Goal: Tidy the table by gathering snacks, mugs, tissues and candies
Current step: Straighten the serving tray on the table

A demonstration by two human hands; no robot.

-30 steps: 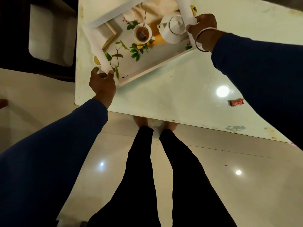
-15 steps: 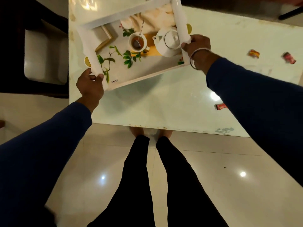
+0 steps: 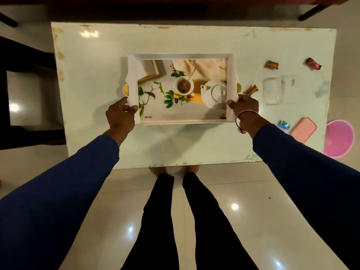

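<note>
Both sets of fingers (image 3: 134, 108) clamp the short ends of the tray (image 3: 182, 119): left hand (image 3: 120, 115) and right hand (image 3: 245, 105) at its near corners. Stiff, light and probably slick, it sits mid-bench (image 3: 97, 78); side handles suit it. Candies (image 3: 271, 64) lie scattered to its right. Arms reach forward, wrists level.

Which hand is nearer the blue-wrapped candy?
Right. The right hand grips the tray's right rim, just up and left of the blue-wrapped candy. The left hand grips the opposite rim, across the tray.
</note>
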